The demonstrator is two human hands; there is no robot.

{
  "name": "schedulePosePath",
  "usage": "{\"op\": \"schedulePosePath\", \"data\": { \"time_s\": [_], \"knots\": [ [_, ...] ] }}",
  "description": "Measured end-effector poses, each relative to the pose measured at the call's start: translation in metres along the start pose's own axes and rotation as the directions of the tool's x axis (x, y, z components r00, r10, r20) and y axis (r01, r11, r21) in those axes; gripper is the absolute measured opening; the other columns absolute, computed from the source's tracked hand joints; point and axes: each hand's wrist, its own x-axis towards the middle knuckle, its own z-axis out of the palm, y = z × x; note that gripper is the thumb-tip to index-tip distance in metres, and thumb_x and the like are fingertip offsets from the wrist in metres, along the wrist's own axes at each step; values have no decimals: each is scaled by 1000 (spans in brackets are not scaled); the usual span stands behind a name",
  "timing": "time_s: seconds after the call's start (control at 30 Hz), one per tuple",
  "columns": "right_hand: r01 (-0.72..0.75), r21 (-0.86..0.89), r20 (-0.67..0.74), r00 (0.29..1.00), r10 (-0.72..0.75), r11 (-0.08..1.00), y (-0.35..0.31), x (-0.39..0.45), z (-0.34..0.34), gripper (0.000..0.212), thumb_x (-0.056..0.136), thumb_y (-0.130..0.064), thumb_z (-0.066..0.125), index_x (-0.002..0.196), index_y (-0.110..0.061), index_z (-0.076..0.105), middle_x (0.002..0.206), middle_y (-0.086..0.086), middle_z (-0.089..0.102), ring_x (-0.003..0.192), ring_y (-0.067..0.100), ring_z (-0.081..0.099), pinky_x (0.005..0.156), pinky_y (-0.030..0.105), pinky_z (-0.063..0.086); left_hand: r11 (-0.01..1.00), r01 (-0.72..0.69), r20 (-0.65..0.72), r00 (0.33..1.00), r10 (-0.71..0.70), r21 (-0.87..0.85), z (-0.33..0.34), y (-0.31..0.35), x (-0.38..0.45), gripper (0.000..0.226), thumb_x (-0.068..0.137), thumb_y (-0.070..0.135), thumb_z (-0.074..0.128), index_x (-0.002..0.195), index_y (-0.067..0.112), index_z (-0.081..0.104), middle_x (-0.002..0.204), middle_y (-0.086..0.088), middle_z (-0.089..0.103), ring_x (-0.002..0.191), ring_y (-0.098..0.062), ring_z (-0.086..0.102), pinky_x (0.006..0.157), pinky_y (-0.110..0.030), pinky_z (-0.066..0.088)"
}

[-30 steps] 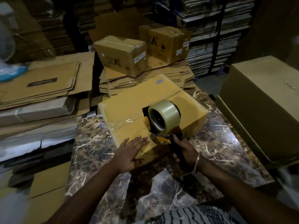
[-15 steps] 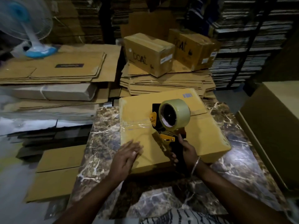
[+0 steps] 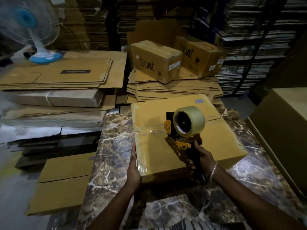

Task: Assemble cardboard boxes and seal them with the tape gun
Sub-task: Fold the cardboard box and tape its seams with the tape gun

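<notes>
Box [image 3: 166, 146]: closed, flat, yellow-brown; lies on the marble-patterned bench [image 3: 116, 146], clear tape across its top seam and down the left side.
Tape gun [image 3: 184, 130]: black with yellow parts, clear roll mounted; stands on the box top near the seam.
Right hand [image 3: 203, 157]: fingers curled round the gun's black handle at the box's near edge; metal bangle at the wrist.
Left hand [image 3: 133, 168]: fingers straight and together, pressed flat against the box's left side; grips nothing.
Boat boxes [image 3: 156, 61]: two, taped, on a stack of flat cardboard [image 3: 174, 90] behind the bench.
Fan [image 3: 29, 29]: white and blue, on flattened cartons at far left.
Large carton [image 3: 285, 130]: just beside the bench, right.
</notes>
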Motion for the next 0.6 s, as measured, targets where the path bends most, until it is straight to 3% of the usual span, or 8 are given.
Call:
{"op": "schedulePosePath", "data": {
  "time_s": [0.1,0.23,0.3,0.37,0.43,0.5,0.53,0.6],
  "knots": [
    [33,-12,23,999,-33,999,1,-2,2,74,56,-79,74,76,-10,58,60,12,39,45,23,32,45,29,30,937,-86,-37,994,105,340,-7,-1,2,50,98,53,43,147,39,40,151,14,41,141,-12,40,115,-40,34],
    [59,-24,75,996,-57,998,0,0,0,82,51,-81,75,82,-7,60,60,10,39,45,22,32,45,28,30,657,-70,-208,919,336,750,-3,12,0,43,100,29,54,142,24,48,139,1,57,122,-25,56,97,-43,48],
    [61,-49,79,995,-57,997,-3,1,-4,86,49,-81,76,84,-5,57,60,10,40,46,21,33,46,27,30,581,-109,-190,883,429,806,7,20,2,41,94,32,51,134,20,55,128,-1,64,111,-25,61,91,-44,51],
    [81,-70,100,992,-74,994,-9,0,-9,78,61,-77,70,85,-4,58,59,10,41,45,21,35,47,27,29,659,-175,-165,892,420,731,24,28,10,32,94,33,49,120,22,63,110,3,71,100,-22,66,82,-38,54],
    [131,-74,124,985,-121,989,-16,-2,-11,74,64,-75,69,83,-4,57,57,10,42,43,19,37,48,28,27,875,-148,-149,959,240,462,47,38,18,21,97,31,53,106,21,69,94,5,73,89,-20,69,79,-36,56],
    [170,-94,145,977,-155,981,-29,-4,-19,67,71,-69,66,82,-3,54,56,9,42,41,18,39,49,28,25,996,57,-90,995,-50,71,82,52,25,25,100,30,53,101,10,68,89,-7,69,78,-24,65,71,-31,53],
    [186,-109,155,974,-168,977,-36,-5,-24,63,76,-64,60,82,-2,53,55,8,43,41,17,39,48,28,25,969,237,-37,970,-240,-63,98,59,30,33,102,35,50,102,5,65,88,-13,65,74,-25,61,64,-29,51],
    [223,-122,198,960,-196,967,-50,-5,-35,64,79,-64,62,88,-1,54,53,7,45,39,16,40,45,26,27,809,581,105,813,-572,-90,122,70,41,64,100,57,41,114,-2,60,100,-18,65,82,-29,63,66,-32,55]
  ]
}}
